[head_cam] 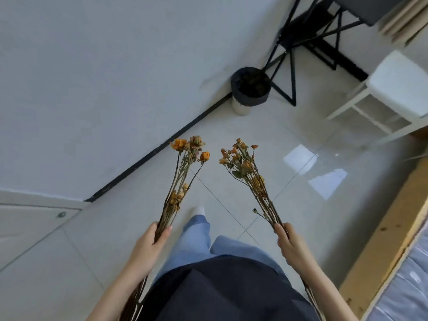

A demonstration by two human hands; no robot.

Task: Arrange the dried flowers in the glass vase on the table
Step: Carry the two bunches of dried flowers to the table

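At the far left, the left hand (151,239) is curled round the stems of the left bunch of dried flowers (176,196), gripping low, with the long stem ends trailing down past the forearm and the orange heads pointing up and away. Between the two bunches the tiled floor (231,205) shows, with a dark-lined bin (251,86) standing by the wall further off. The right bunch of dried flowers (256,181), fuller and with smaller blooms, is held the same way by the right hand (289,246), fingers closed round its lower stems. Neither the glass vase nor the bench is in view, so the flowers are being carried in the air, well apart from each other. They look very light, stiff and brittle: heads and leaves would likely crumble or shed if squeezed or knocked. The bare lower stems seem the safe place to hold, loosely enough not to snap them. A white stool (398,84) stands at the right.
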